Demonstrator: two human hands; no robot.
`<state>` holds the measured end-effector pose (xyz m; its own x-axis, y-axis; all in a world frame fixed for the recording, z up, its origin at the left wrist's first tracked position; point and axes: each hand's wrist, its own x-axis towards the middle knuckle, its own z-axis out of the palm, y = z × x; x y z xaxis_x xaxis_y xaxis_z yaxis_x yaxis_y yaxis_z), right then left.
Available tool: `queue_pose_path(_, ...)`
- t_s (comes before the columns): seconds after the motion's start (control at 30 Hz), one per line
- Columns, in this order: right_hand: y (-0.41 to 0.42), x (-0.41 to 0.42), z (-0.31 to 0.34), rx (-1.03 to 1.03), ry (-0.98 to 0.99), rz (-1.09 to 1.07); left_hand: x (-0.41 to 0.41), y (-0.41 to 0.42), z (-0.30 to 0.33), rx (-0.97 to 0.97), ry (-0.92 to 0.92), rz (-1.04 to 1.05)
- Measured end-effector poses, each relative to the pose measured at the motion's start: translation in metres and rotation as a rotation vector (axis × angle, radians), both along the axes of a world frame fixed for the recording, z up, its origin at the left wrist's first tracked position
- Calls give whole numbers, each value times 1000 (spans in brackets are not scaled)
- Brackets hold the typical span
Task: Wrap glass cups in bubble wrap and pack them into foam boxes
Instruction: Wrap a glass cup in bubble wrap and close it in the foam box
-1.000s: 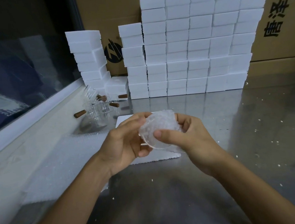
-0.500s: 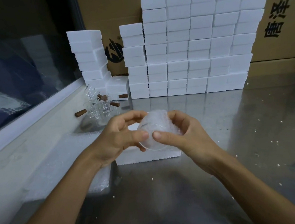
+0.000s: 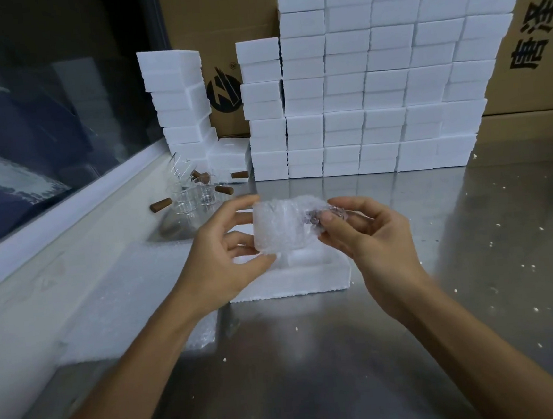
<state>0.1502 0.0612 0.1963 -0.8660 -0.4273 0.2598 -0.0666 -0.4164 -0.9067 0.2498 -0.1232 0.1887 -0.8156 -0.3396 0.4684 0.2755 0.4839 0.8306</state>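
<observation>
One cup wrapped and in hand, not yet boxed.

Held above the open foam tray point(image 3: 289, 276) on the steel table point(image 3: 349, 370): a wrapped cup point(image 3: 281, 225), gripped at its left side by the left hand point(image 3: 219, 264) between thumb and fingers, and pinched at its twisted wrap end by the right hand point(image 3: 367, 234). Judged nearly ready to go into the tray, so wrapping of this one looks all but done; packing still ahead. Left to wrap: bare cups point(image 3: 193, 193) near the window ledge, perhaps four or five going by the brown handles, hard to count through clear glass. Flat bubble wrap point(image 3: 136, 298), one pile, beside the tray. Behind, foam boxes point(image 3: 374, 77) stacked in about seven columns, too many to count surely; whether filled, cannot tell.
</observation>
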Motion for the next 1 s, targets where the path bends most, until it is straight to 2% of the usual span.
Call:
queue_pose_path(0.1,-6,1,0,7,88,-68,-2,4,-1,37,1,13)
queue_pose_path(0.2,-11,4,-4,143,210,-151,-3,6,-6,37,11,134)
queue_pose_path(0.37,-14,1,-11,198,136,-180,-4,1,-19,-138,-6,317)
queue_pose_path(0.47,-15,0,-15,192,143,-152,-5,2,-22,-181,-36,417)
queue_pose_path(0.7,-20,-1,-26,188,190,-251,-9,6,-28,-211,-48,486)
queue_pose_path(0.87,-20,-2,-30,180,132,-204,-9,9,-30,-227,-69,524)
queue_pose_path(1.0,-22,3,-31,212,191,-154,-11,6,-36,-230,-143,548)
